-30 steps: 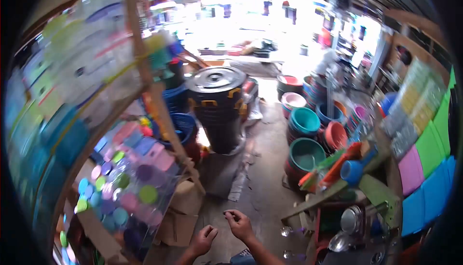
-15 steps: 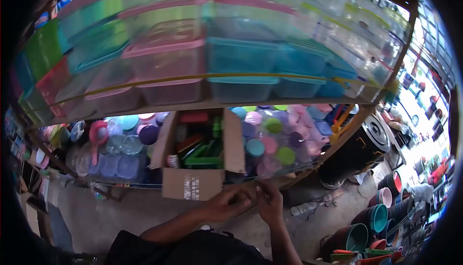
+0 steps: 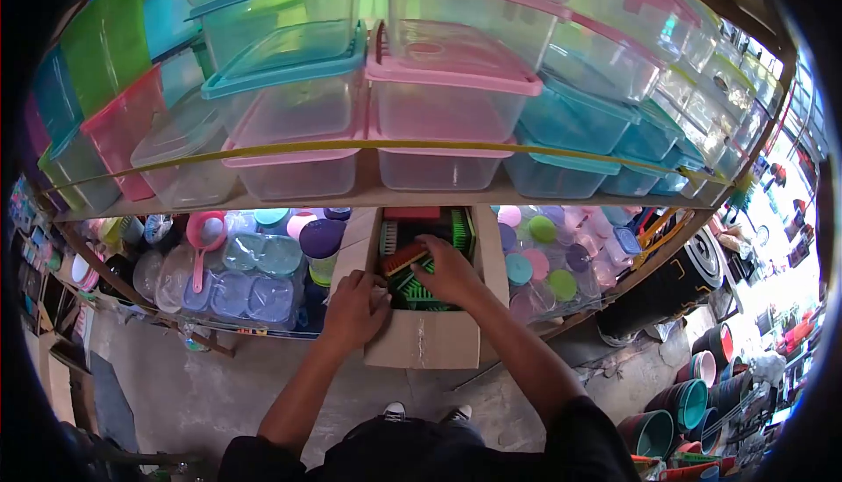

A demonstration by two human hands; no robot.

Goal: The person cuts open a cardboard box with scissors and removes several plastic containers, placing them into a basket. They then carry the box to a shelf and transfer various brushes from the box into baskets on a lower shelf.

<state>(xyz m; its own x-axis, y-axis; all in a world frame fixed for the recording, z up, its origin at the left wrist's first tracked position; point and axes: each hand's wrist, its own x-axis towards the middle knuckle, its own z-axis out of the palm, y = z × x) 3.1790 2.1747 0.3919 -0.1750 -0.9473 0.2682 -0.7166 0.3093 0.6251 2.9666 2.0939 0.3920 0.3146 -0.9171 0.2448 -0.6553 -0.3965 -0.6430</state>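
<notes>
An open cardboard box (image 3: 421, 342) stands on the lower shelf with several scrub brushes inside, among them green-bristled brushes (image 3: 412, 291). My right hand (image 3: 449, 273) reaches into the box, its fingers closed on a brush with a reddish-brown back (image 3: 402, 259). At the box's left front edge is my left hand (image 3: 355, 308), with curled fingers. A small pale, shiny bit shows at its fingertips, too small to name. A red item (image 3: 412, 213) lies at the back of the box.
Clear storage boxes with pink lids (image 3: 452, 78) and teal lids (image 3: 574, 114) fill the upper shelf, behind a yellow strap (image 3: 298, 150). Wrapped plastic containers (image 3: 259, 293) flank the cardboard box. A black bin (image 3: 653, 285) and stacked pots (image 3: 684, 403) stand at right.
My hands were together in front of the box; now the right is inside it and the left at its edge. The view has shifted, and the box appears farther right.
</notes>
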